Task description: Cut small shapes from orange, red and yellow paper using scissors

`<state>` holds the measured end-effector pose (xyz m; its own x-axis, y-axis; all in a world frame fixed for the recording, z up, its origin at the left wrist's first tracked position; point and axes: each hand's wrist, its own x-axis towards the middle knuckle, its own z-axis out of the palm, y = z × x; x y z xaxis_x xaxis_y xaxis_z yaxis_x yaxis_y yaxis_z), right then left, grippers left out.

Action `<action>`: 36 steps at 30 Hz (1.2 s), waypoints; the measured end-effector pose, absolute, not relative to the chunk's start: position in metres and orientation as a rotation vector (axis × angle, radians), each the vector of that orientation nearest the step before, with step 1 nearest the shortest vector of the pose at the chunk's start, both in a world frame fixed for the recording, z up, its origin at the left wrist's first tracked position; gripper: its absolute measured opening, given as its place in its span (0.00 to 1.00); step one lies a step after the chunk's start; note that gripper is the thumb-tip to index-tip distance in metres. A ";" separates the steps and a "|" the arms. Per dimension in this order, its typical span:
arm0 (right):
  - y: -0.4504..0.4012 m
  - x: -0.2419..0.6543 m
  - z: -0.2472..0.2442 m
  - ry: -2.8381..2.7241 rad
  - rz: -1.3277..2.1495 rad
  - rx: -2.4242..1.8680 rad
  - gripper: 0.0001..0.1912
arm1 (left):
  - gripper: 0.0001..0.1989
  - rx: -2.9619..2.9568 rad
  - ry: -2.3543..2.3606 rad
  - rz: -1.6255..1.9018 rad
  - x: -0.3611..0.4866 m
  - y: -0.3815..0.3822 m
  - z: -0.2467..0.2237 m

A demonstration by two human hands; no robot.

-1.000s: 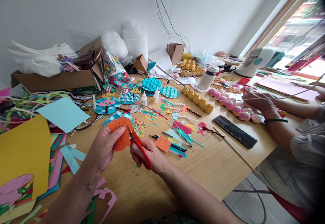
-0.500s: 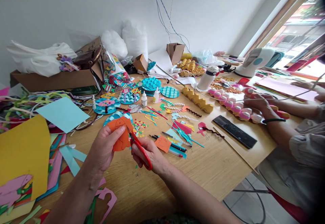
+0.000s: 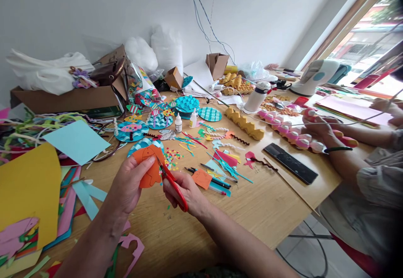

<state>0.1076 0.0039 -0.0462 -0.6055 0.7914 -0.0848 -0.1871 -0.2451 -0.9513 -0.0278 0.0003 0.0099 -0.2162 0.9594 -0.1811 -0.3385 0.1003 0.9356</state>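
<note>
My left hand [image 3: 129, 181] pinches a piece of orange paper [image 3: 150, 174] between thumb and fingers. A fish outline is drawn on the paper. My right hand [image 3: 185, 192] is closed round the handles of red scissors [image 3: 176, 187], whose blades meet the right edge of the orange paper. Beneath and behind the paper lie small coloured confetti bits [image 3: 172, 159] and a blue woven paper disc [image 3: 141, 145]. Right of the scissors, a smaller orange paper piece [image 3: 202, 179] rests by several pens [image 3: 220, 181].
Two small glue bottles [image 3: 178, 123] stand mid-table. A black phone [image 3: 291, 163] and a thin stick [image 3: 292, 187] lie to the right. At the right, another person's hands [image 3: 319, 129] are by pink egg-carton strips [image 3: 289, 132]. Yellow paper [image 3: 30, 185] and pink scraps [image 3: 134, 244] lie left and near.
The view has shifted very slightly. My hands, the orange paper and the scissors hold nearly the same position.
</note>
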 end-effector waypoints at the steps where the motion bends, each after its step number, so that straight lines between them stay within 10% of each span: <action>1: 0.004 0.108 -0.046 -1.352 1.909 -0.768 0.21 | 0.12 0.733 1.197 1.409 -0.028 0.000 0.011; 36: 0.003 0.108 -0.040 -1.346 1.864 -0.689 0.27 | 0.14 0.662 1.203 1.439 -0.013 -0.002 0.008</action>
